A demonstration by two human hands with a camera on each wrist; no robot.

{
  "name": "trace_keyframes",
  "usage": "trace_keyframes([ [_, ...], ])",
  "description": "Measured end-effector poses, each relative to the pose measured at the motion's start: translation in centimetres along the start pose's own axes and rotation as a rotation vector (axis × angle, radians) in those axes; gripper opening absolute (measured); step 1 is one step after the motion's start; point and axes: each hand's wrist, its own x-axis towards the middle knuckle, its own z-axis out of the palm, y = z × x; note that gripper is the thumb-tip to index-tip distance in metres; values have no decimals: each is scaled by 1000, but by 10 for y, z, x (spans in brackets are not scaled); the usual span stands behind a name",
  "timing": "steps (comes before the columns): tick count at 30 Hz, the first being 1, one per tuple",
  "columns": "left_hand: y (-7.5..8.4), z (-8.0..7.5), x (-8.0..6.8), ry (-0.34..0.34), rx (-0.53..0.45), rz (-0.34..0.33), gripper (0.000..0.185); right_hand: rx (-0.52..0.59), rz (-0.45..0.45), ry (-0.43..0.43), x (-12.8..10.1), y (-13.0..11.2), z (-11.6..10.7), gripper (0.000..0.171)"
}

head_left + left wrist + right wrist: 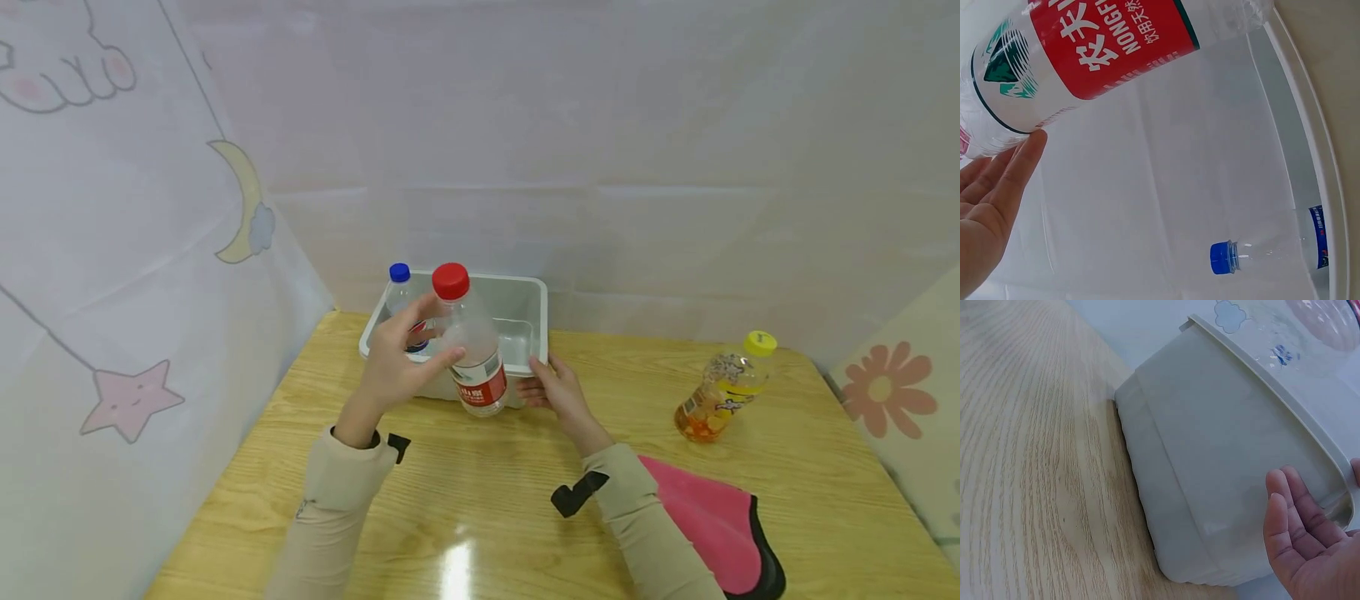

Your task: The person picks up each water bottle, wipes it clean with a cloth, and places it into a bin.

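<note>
While the left hand (393, 362) has its fingers (442, 360) curled round the shoulder of the red-capped water bottle (471, 346), the bottle hangs in the air over the near rim of the white bin (534, 293), so the bin's open hollow lies just beyond and below those fingers. The bottle's long axis runs close to upright with a slight lean: its red cap (451, 281) points up and a little toward the left hand's side, and its base points down toward the desk (480, 500), in front of the bin's near wall. In the left wrist view the red label (1107, 40) crosses the frame on a slant above the bin's pale floor. The right hand (557, 390) lies to the right of the bottle, its fingers (1288, 512) straight and relaxed against the bin's near right corner, holding nothing. Of the two, the left hand alone has the bottle; the right is nearer the bin's wall. A blue-capped bottle (401, 296) already stands inside the bin, beyond the left fingers, toward the far left corner. Well off to the right of the right hand stand an orange drink bottle (723, 387) and a pink cloth (712, 517).
</note>
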Motion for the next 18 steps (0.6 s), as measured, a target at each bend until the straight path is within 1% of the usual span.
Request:
trace_keyframes([
  [2,0,-2,7,0,21,-26,63,2,4,4,0,-1,0,43],
  [5,0,-7,17,-1,43,-72,67,1,-1,2,-1,-2,1,43],
  [8,-4,-12,26,2,59,-111,69,-2,-7,2,-1,-2,3,44],
  [11,-12,-16,35,2,49,-137,70,-2,-9,7,-1,-1,3,44],
  [15,-23,-20,48,-24,41,-188,70,1,-10,13,0,1,2,47],
  [18,-15,-21,59,-69,63,-254,64,10,-14,9,-1,0,1,49],
])
